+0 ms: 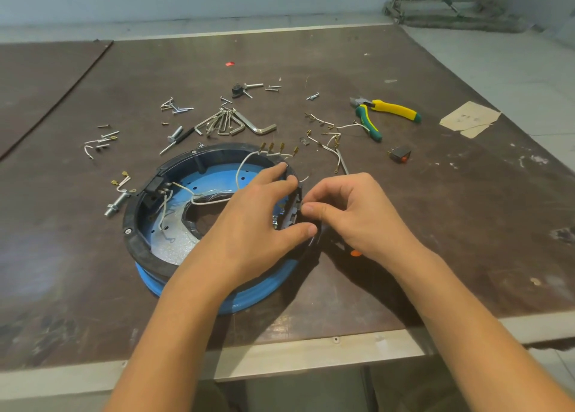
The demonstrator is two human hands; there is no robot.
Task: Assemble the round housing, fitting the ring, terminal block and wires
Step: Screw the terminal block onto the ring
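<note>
Clamping left hand (249, 225) over right rim of ring (140, 243), fingers far, thumb near. Pinching block (292, 214) at that same rim with curled right hand (357, 215) fingertips. Sitting near-centre on table (404, 271) with ring on top: housing (255, 293), wires (211, 201) looping inside; lying beyond: hex keys (230, 122), pliers (382, 110) far right.

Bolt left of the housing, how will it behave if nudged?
The bolt lies on its side on the flat table, so it likely rolls; its nut may make it veer. Looks solid metal: probably stiff and heavy for its size.
</note>
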